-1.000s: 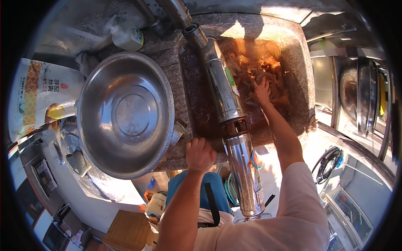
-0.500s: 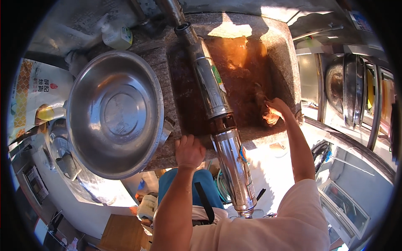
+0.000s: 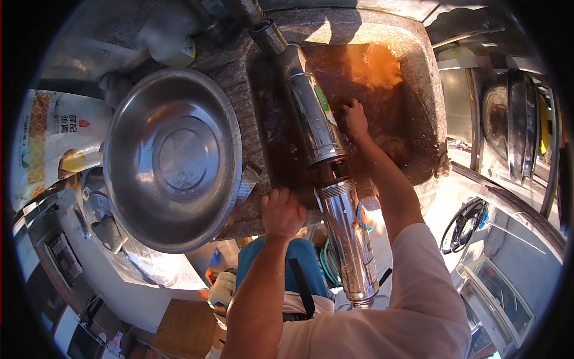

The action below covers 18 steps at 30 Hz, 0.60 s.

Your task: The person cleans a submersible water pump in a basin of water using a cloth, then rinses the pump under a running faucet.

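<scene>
Right hand [image 3: 354,118] reaches over brown water [image 3: 335,66] in stone sink [image 3: 431,90], fingers bent, fingertips at dark patch; cannot tell whether gripping anything. Left hand [image 3: 283,213] rests on sink's front edge, fingers curled; cannot tell whether gripping edge. Brown water fills sink bottom, sunlit orange toward far right; faint lump below right hand, too murky to identify. Stainless-steel cylinder [image 3: 308,102] slants across sink, between hands. Wide steel basin [image 3: 179,155] left of sink, white bottle [image 3: 179,51] behind.

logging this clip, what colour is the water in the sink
The water is murky brown, glowing orange where sunlit; the head view shows it best.
</scene>
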{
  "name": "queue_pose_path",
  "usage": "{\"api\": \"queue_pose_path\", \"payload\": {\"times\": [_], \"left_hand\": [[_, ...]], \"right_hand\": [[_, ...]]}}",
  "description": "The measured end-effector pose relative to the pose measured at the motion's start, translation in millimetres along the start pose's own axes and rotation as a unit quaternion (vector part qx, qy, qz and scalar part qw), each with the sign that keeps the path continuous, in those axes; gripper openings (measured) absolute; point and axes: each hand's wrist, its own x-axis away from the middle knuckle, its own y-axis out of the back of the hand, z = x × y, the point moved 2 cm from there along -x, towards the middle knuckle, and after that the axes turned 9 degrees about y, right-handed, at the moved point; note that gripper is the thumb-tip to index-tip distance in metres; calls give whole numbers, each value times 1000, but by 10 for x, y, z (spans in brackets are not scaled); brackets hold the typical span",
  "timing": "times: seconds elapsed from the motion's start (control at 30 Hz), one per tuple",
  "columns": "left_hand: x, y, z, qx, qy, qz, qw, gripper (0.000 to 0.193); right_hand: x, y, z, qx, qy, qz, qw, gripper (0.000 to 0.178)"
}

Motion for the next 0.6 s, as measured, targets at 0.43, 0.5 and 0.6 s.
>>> {"api": "queue_pose_path", "payload": {"times": [0.43, 0.5, 0.6], "left_hand": [[-6, -2, -18, 4, 10, 33, 999, 14], [-4, -1, -32, 9, 14, 46, 999, 13], [0, 7, 37, -2, 11, 45, 999, 14]], "right_hand": [[-250, 43, -246, -18, -28, -5, 999, 21], [-285, 68, -348, -6, 16, 70, 997, 22], [-348, 187, -137, -145, -116, 43, 982, 22]]}}
